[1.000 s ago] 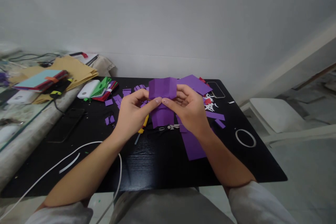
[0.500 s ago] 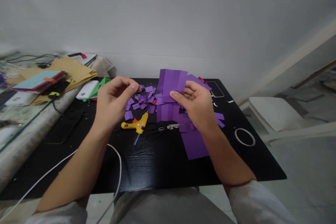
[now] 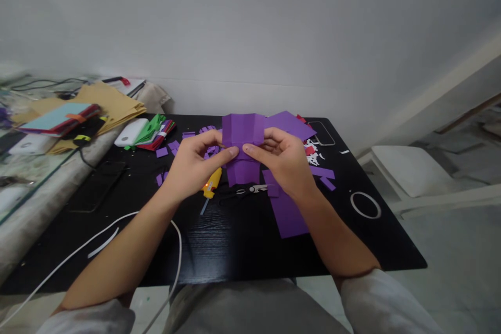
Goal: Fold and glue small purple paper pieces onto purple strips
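Observation:
Between both hands, above the black table, is a creased piece of purple paper (image 3: pixel 247 128) with fold lines across it. My left hand (image 3: pixel 198 162) pinches its left side, thumb on the front and fingers behind. On the right side my right hand (image 3: pixel 285 159) grips the same paper, its thumb close to the left thumb. Below the paper lie black-handled scissors (image 3: pixel 250 189) and a yellow hot glue gun (image 3: pixel 212 183), partly hidden by my left hand. A larger purple sheet (image 3: pixel 288 216) lies under my right wrist.
Small purple paper pieces (image 3: pixel 174 147) are scattered behind my left hand. White and red scraps (image 3: pixel 312 152) lie at the right. A white cable (image 3: pixel 178 240) loops over the table's front edge. Left stand green and red paper (image 3: pixel 151 130), a white box (image 3: pixel 131 133) and brown envelopes (image 3: pixel 105 102).
My left hand has moved right and taken hold of the paper's left side. My right hand has shifted slightly left and down with the paper.

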{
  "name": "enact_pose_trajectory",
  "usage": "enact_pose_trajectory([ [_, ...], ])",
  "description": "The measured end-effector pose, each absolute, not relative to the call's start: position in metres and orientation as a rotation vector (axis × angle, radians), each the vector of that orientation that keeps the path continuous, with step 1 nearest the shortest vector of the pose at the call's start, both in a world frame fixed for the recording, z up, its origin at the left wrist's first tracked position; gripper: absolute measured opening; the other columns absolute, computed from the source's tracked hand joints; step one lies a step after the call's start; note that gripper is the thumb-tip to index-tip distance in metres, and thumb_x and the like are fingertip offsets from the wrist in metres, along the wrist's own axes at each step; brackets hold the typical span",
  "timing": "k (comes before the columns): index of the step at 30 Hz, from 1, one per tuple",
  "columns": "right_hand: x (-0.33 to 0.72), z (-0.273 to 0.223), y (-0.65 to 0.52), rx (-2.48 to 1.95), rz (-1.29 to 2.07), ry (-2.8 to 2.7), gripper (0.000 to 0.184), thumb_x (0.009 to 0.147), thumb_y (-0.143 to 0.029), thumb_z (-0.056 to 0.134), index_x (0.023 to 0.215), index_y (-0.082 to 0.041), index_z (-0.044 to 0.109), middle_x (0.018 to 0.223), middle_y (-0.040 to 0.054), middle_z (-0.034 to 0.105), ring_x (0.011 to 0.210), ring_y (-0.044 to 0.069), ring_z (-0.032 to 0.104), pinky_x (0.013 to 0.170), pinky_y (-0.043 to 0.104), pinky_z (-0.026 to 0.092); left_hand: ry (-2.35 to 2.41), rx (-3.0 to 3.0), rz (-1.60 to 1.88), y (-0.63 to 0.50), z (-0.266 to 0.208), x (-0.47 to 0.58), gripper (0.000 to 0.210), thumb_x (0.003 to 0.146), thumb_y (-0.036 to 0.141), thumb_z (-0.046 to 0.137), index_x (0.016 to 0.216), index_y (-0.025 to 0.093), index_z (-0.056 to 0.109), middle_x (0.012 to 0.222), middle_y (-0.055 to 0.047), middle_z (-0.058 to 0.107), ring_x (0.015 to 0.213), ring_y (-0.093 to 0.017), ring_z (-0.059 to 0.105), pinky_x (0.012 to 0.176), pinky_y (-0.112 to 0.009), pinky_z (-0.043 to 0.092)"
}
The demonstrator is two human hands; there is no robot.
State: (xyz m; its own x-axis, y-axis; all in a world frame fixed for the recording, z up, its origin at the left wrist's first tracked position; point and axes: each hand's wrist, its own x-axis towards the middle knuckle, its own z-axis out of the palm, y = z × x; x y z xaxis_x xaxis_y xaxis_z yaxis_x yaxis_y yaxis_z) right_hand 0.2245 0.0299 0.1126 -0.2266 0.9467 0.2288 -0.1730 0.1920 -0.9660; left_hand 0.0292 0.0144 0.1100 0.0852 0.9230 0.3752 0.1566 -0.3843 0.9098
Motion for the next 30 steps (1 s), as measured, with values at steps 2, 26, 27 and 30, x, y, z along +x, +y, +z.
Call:
enact_pose_trajectory([
  [2,0.225,0.113,0.030,-0.819,1.308,-1.387,0.033,0.075,-0.041,0.092,0.095,-0.022,0.074,0.096,0.0040,0.081,0.096,0.023,0.078,0.098,0.045,0.064,1.084,1.603,1.376,0.015,0.110,0.029,0.016,0.083,0.034,0.084,0.089,0.021,0.080,0.087,-0.005,0.077,0.080,-0.019,0.069,0.075,-0.030,0.056],
  [26,0.240,0.108,0.046,-0.639,1.150,-1.438,0.031,0.085,-0.021,0.062,0.114,-0.028,0.069,0.139,0.0049,0.069,0.140,0.027,0.059,0.120,0.045,0.048,0.790,1.850,1.274,0.009,0.113,0.008,0.033,0.075,0.033,0.085,0.107,0.024,0.080,0.106,-0.013,0.077,0.096,-0.027,0.073,0.087,-0.037,0.059],
  [27,0.241,0.110,0.046,-0.632,1.204,-1.429,0.031,0.086,-0.026,0.064,0.117,-0.027,0.069,0.141,0.0058,0.069,0.140,0.028,0.059,0.118,0.046,0.050,0.762,1.851,1.191,0.008,0.115,0.005,0.038,0.073,0.035,0.085,0.109,0.024,0.080,0.108,-0.013,0.077,0.099,-0.030,0.073,0.088,-0.039,0.059],
  [30,0.244,0.115,0.045,-0.664,1.399,-1.400,0.040,0.088,-0.039,0.074,0.125,-0.029,0.066,0.142,0.0076,0.069,0.129,0.030,0.067,0.108,0.048,0.058,0.680,1.833,0.975,0.007,0.122,0.000,0.050,0.072,0.047,0.082,0.117,0.025,0.079,0.114,-0.015,0.077,0.103,-0.035,0.074,0.090,-0.043,0.060],
])
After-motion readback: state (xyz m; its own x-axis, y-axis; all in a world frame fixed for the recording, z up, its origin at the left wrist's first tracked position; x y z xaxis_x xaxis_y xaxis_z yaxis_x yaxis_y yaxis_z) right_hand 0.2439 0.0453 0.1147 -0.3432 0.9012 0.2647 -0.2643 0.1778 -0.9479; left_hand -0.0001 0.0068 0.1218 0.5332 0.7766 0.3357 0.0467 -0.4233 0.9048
